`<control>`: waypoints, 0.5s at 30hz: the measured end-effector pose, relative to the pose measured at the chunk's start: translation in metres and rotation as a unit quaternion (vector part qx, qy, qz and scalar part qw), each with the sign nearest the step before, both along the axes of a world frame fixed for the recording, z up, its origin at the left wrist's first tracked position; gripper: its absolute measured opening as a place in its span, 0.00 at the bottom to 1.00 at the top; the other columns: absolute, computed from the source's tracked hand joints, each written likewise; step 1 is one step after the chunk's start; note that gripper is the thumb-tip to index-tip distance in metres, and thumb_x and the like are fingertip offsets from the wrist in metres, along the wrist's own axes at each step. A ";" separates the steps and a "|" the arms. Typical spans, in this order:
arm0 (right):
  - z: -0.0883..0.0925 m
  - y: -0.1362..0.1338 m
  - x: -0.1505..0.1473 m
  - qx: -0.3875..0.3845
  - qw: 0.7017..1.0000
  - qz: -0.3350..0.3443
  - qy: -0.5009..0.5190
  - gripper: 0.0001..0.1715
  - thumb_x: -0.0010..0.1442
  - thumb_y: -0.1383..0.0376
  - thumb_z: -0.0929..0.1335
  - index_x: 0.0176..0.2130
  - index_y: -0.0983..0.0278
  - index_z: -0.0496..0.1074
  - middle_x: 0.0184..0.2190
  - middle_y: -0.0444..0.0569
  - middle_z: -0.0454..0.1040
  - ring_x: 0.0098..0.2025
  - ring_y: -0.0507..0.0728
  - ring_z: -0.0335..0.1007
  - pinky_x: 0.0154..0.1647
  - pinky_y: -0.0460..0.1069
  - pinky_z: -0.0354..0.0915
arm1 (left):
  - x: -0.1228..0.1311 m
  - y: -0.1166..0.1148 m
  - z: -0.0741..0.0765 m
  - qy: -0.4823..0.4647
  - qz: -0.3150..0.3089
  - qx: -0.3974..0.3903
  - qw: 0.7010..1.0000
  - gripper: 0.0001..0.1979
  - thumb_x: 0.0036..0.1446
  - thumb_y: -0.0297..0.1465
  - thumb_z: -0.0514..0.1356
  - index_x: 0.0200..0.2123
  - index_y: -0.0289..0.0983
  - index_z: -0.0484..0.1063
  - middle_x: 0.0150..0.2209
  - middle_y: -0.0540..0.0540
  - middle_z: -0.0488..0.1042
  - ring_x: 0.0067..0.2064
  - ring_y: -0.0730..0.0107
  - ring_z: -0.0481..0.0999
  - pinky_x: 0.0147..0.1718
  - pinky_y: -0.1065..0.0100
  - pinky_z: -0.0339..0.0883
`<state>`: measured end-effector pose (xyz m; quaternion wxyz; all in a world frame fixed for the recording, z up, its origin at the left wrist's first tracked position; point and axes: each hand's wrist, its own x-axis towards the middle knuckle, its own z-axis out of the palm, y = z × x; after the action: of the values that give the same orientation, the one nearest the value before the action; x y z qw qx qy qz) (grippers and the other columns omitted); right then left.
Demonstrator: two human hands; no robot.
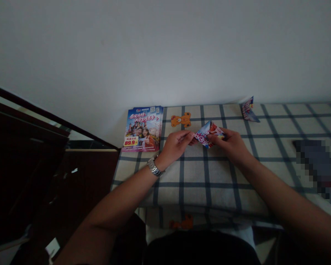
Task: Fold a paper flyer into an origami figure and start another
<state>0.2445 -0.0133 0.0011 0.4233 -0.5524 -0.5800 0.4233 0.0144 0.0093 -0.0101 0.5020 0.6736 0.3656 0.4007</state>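
Observation:
Between my hands, just above the checked tablecloth, is a folded paper flyer (206, 133), printed in blue, red and white and creased into a roughly diamond shape. The fingertips of my left hand (180, 142), with a metal watch on its wrist, pinch the flyer's left corner. My right hand (231, 144) grips its right side, thumb lying across the front. To the left of my hands lies a stack of printed flyers (142, 129). Another folded paper piece (249, 110) stands near the wall, beyond my right hand.
A checked tablecloth (193, 173) with a printed bear covers the table, which meets a white wall (165, 51) at the back. A dark, pixelated object (320, 165) lies at the right. Dark wooden furniture (22, 165) stands left, with paper scraps on the floor.

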 end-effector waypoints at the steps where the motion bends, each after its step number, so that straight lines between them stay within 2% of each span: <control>1: 0.000 0.000 0.000 -0.001 1.000 0.000 0.000 0.19 0.59 0.51 0.76 0.41 0.64 0.83 0.32 0.48 0.84 0.32 0.58 0.75 0.35 0.50 0.68 | 0.000 0.000 -0.001 -0.004 0.001 -0.004 1.000 0.23 0.72 0.50 0.58 0.39 0.35 0.79 0.36 0.44 0.83 0.37 0.69 0.83 0.40 0.69 0.77; 7: -0.003 0.001 0.002 0.004 1.000 0.004 -0.007 0.20 0.60 0.50 0.75 0.42 0.64 0.83 0.34 0.49 0.84 0.33 0.59 0.77 0.36 0.51 0.70 | 0.000 0.001 -0.004 -0.011 0.017 0.007 1.000 0.21 0.72 0.49 0.58 0.43 0.36 0.78 0.40 0.43 0.83 0.40 0.68 0.83 0.43 0.66 0.78; 11: -0.003 0.001 0.002 0.006 1.000 0.009 -0.021 0.20 0.60 0.50 0.76 0.40 0.64 0.83 0.32 0.49 0.84 0.33 0.59 0.76 0.34 0.51 0.69 | 0.000 0.001 -0.002 -0.014 0.021 0.052 0.998 0.17 0.69 0.45 0.64 0.47 0.36 0.78 0.44 0.42 0.82 0.44 0.67 0.83 0.45 0.67 0.78; 15: 0.001 0.000 -0.001 0.005 0.998 0.048 -0.035 0.19 0.60 0.50 0.75 0.37 0.64 0.81 0.29 0.47 0.81 0.30 0.57 0.73 0.31 0.50 0.66 | 0.001 0.000 -0.002 0.017 0.015 0.059 0.998 0.14 0.67 0.41 0.66 0.47 0.36 0.78 0.44 0.43 0.83 0.44 0.67 0.83 0.44 0.67 0.77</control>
<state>0.2431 -0.0136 0.0024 0.3844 -0.5362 -0.6229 0.4204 0.0155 0.0090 -0.0116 0.4489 0.7031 0.3603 0.4176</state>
